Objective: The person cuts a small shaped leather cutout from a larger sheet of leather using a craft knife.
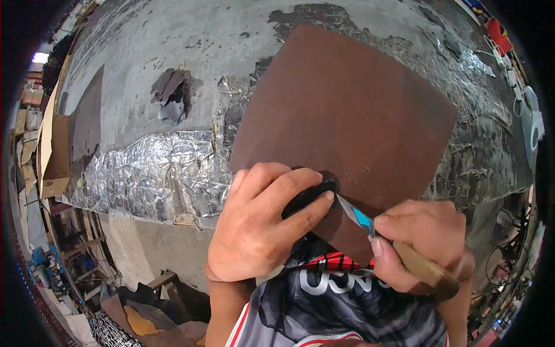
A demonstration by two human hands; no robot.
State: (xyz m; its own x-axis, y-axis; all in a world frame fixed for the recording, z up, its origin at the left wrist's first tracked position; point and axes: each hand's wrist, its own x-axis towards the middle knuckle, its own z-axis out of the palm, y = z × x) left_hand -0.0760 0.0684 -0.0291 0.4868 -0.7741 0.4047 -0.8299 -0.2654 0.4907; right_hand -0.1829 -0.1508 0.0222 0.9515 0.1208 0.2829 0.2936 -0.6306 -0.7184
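Note:
A large brown sheet (347, 110) lies at an angle on the worn grey table, its near corner reaching toward the printed shirt. On its near left part, my left hand (263, 222) presses a small black piece (309, 195) down, fingers bent over it. The thumb and index fingertips sit at the right end of that piece. My right hand (422, 246) is closed round the brown handle of a knife (363, 221). Its pointed blade, partly blue, reaches up and left, with the tip close to the black piece and my left fingertips.
Crumpled silvery tape covers the table's near edge (167, 173). A torn dark scrap (170, 95) lies left of the sheet. At the far left stands a cardboard box (56, 153). Cables and a red item (498, 36) are at the right edge. Leather scraps (153, 315) lie below left.

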